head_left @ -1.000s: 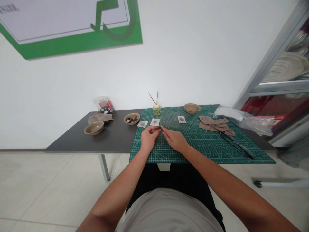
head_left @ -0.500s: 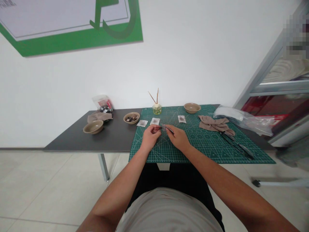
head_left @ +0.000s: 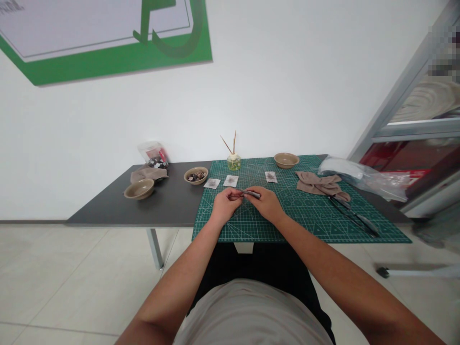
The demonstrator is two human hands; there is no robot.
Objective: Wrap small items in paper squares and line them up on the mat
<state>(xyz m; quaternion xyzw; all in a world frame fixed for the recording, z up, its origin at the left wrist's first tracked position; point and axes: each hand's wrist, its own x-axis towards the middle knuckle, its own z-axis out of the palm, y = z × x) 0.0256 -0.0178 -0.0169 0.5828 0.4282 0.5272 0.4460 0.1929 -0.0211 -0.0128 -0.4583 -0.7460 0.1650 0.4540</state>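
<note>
My left hand (head_left: 225, 205) and my right hand (head_left: 266, 203) meet over the green cutting mat (head_left: 305, 220). Between their fingertips is a small, thin greyish packet (head_left: 252, 193), seen almost edge-on. My right hand is closed on its right end, and the left thumb and fingers pinch its left end. What the packet contains cannot be made out. Just beyond the hands lie two small white packets with dark middles, a left one (head_left: 212, 183) and a right one (head_left: 230, 180). A similar white packet (head_left: 270, 177) lies farther right.
A bowl of dark and pale pieces (head_left: 196, 176) stands left of the mat, near another bowl (head_left: 139, 189), a cloth (head_left: 151, 173) and a bag (head_left: 154, 154). A reed diffuser (head_left: 234, 162), a bowl (head_left: 286, 160), a brown cloth (head_left: 318, 183) and black-framed glasses (head_left: 354, 218) occupy the mat.
The packet has turned between my fingers and now shows as a thin strip. My left fingers have shifted slightly right, closer to my right hand.
</note>
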